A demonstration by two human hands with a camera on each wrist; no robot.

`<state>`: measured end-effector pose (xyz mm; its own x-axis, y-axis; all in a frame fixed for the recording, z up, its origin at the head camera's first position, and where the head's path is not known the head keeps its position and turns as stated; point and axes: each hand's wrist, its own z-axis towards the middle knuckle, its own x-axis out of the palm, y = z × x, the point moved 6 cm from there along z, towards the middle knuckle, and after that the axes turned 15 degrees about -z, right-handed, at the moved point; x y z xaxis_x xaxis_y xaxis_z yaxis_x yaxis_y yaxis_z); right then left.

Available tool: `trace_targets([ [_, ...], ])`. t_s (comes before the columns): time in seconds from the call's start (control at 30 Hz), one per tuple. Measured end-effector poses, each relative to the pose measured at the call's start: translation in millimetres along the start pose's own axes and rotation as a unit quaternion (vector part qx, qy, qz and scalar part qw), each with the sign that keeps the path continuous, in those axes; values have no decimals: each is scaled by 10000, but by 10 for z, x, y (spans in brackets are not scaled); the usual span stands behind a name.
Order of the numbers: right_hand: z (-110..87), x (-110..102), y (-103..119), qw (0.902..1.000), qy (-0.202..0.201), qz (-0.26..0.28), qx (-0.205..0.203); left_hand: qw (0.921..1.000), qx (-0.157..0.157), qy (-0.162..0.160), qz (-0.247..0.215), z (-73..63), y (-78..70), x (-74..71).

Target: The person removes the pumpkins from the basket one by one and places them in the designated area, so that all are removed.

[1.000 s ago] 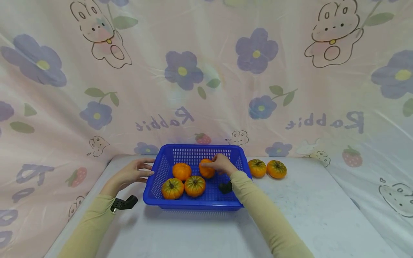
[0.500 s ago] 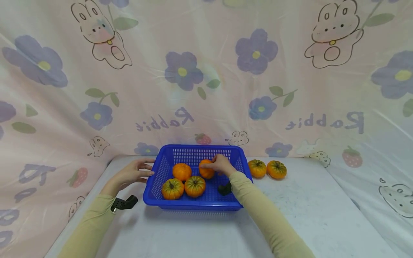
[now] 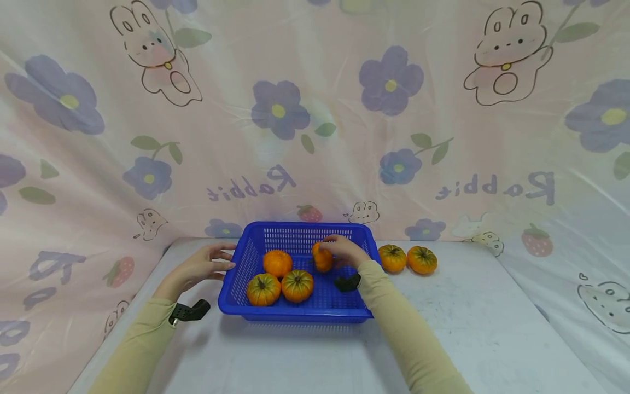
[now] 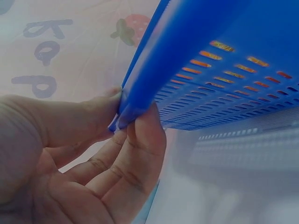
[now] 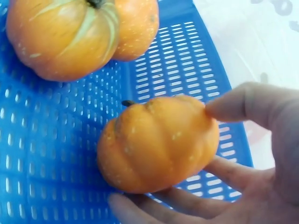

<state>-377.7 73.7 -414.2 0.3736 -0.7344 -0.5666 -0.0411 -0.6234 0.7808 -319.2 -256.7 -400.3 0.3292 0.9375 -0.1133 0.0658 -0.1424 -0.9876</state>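
A blue perforated plastic basket [image 3: 301,311] stands on the white table. With thumb and fingers my left hand [image 3: 199,266] pinches its left rim, which shows close up in the left wrist view [image 4: 140,88]. Inside the basket, on the right, my right hand [image 3: 346,252] grips a small orange pumpkin [image 3: 322,259]. In the right wrist view this pumpkin [image 5: 159,144] is tilted, its stem pointing away from the palm, the thumb on one side and fingers beneath. Three more pumpkins sit in the basket's left half: an orange one [image 3: 278,264] behind two green-streaked ones [image 3: 263,289].
Two green-and-orange pumpkins [image 3: 392,258] lie side by side on the table [image 3: 472,317], just right of the basket. A curtain [image 3: 315,153] printed with rabbits and flowers hangs behind the table and along its sides.
My right hand has shifted a little to the right with the pumpkin, which has turned onto its side. The left hand keeps its place at the rim.
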Motion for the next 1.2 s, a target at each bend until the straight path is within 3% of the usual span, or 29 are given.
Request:
trace_targets([
  [0.43, 7, -49, 4, 9990, 90, 386, 196, 10000, 20, -39, 14, 12, -1, -17],
  [0.77, -27, -69, -36, 9988, -326, -371, 66, 10000, 6, -31, -31, -3, 4, -10],
  [1.2, -11, -84, -46, 9991, -222, -359, 93, 10000, 71, 12, -37, 3, 12, -11],
])
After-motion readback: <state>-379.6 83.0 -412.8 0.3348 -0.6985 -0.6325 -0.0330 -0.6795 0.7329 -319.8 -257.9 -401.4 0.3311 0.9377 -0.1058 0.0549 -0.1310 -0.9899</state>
